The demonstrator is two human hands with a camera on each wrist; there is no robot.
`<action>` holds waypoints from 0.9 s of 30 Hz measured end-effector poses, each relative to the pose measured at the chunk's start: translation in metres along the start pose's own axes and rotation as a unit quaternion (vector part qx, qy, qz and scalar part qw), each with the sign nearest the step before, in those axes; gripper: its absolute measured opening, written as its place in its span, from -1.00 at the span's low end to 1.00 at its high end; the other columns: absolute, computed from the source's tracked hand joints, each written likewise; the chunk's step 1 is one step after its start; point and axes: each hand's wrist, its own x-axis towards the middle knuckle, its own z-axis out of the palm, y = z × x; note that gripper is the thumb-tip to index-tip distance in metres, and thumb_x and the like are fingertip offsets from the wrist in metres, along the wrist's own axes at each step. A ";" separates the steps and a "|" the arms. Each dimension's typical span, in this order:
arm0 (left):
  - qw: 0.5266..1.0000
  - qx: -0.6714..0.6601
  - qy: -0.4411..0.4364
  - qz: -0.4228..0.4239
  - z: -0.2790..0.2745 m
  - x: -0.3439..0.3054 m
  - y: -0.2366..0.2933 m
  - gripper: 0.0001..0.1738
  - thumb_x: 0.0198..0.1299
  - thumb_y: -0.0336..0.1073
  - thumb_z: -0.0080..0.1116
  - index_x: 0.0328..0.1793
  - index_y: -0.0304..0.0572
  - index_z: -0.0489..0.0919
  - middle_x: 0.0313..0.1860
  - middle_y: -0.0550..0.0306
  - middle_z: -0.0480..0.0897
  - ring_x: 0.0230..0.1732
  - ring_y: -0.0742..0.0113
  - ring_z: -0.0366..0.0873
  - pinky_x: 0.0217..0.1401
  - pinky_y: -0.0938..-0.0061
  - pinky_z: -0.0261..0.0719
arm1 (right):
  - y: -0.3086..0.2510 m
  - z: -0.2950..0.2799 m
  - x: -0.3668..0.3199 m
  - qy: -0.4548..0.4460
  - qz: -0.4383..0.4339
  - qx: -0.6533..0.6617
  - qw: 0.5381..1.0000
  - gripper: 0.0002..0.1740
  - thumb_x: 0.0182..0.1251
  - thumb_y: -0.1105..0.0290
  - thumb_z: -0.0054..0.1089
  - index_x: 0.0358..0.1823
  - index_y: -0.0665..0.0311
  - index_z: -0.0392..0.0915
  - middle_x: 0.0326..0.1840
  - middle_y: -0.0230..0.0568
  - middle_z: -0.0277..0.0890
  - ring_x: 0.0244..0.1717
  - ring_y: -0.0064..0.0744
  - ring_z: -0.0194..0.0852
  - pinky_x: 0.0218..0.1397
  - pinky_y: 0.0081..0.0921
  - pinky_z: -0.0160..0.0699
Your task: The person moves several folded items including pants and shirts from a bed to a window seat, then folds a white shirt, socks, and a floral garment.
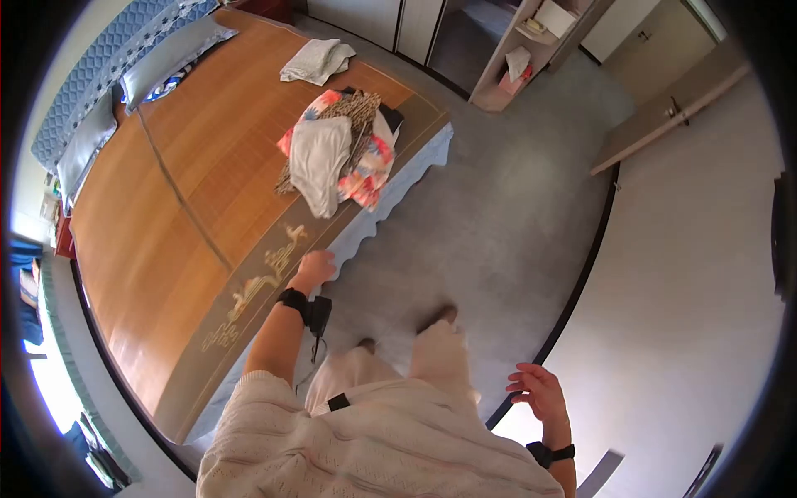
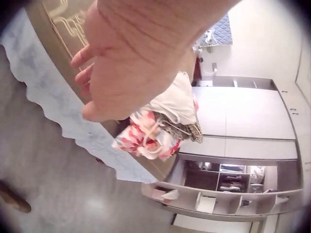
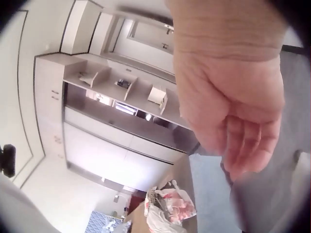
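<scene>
My left hand hangs over the near edge of a bed covered by a bamboo mat, fingers loosely bent and holding nothing; the left wrist view shows the same hand empty above the bed's scalloped skirt. A pile of clothes lies on the mat's far corner, a white garment on top of floral and leopard-print pieces; the pile is beyond my fingers. My right hand is held out at my side over the floor, fingers relaxed and empty; in the right wrist view that hand is loosely curled.
A folded pale towel lies further up the mat, pillows at the head. Grey carpet floor spreads to the right. An open shelf unit stands at the back, a door and white wall to the right.
</scene>
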 end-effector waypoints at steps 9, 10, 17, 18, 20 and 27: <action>0.939 -0.087 0.282 -0.177 -0.037 0.158 0.105 -0.40 -0.15 -0.25 0.21 0.15 -0.01 0.46 0.06 -0.12 0.49 0.08 -0.06 0.43 0.14 0.24 0.41 | -0.203 -0.068 0.204 -0.072 0.017 -0.150 0.986 -0.77 0.33 0.37 0.01 -0.04 0.28 0.45 -0.24 -0.21 0.55 -0.34 -0.36 0.59 -0.44 -0.51 0.61; 0.920 -0.071 0.336 -0.190 -0.039 0.170 0.107 -0.33 -0.14 -0.23 0.23 0.22 -0.01 0.39 0.13 -0.12 0.42 0.14 -0.08 0.37 0.17 0.21 0.38 | -0.225 -0.066 0.226 -0.080 0.027 -0.165 0.983 -0.77 0.33 0.37 0.01 -0.04 0.28 0.45 -0.24 -0.21 0.55 -0.34 -0.36 0.59 -0.44 -0.51 0.61; 0.871 -0.019 0.366 -0.327 -0.074 0.206 0.125 -0.14 -0.15 -0.18 0.27 0.35 0.02 0.14 0.31 -0.03 0.19 0.30 -0.11 0.14 0.17 0.03 0.32 | -0.353 0.022 0.352 -0.240 0.039 -0.328 0.913 -0.72 0.33 0.35 0.00 0.02 0.29 0.42 -0.19 -0.20 0.54 -0.27 -0.41 0.55 -0.35 -0.51 0.55; 0.867 -0.015 0.371 -0.332 -0.076 0.211 0.122 -0.14 -0.15 -0.18 0.26 0.35 0.02 0.14 0.31 -0.03 0.19 0.30 -0.12 0.14 0.16 0.02 0.33 | -0.360 0.036 0.364 -0.258 0.037 -0.338 0.904 -0.71 0.34 0.35 0.00 0.03 0.29 0.42 -0.18 -0.21 0.54 -0.27 -0.41 0.55 -0.34 -0.52 0.55; 0.866 -0.008 0.374 -0.332 -0.079 0.223 0.113 -0.19 -0.15 -0.24 0.24 0.32 -0.01 0.19 0.28 -0.05 0.23 0.25 -0.13 0.21 0.15 0.06 0.35 | -0.372 0.063 0.383 -0.275 0.037 -0.353 0.894 -0.71 0.34 0.35 0.00 0.03 0.30 0.41 -0.18 -0.21 0.54 -0.26 -0.42 0.55 -0.34 -0.52 0.54; 0.842 -0.244 0.422 -0.229 -0.092 0.195 0.049 -0.54 -0.07 -0.50 -0.05 0.06 -0.24 0.51 -0.17 0.00 0.62 -0.12 0.14 0.56 -0.02 0.43 0.46 | -0.396 0.139 0.436 -0.351 0.082 -0.367 0.857 -0.71 0.34 0.35 -0.01 0.04 0.28 0.41 -0.17 -0.23 0.53 -0.24 -0.43 0.54 -0.32 -0.53 0.54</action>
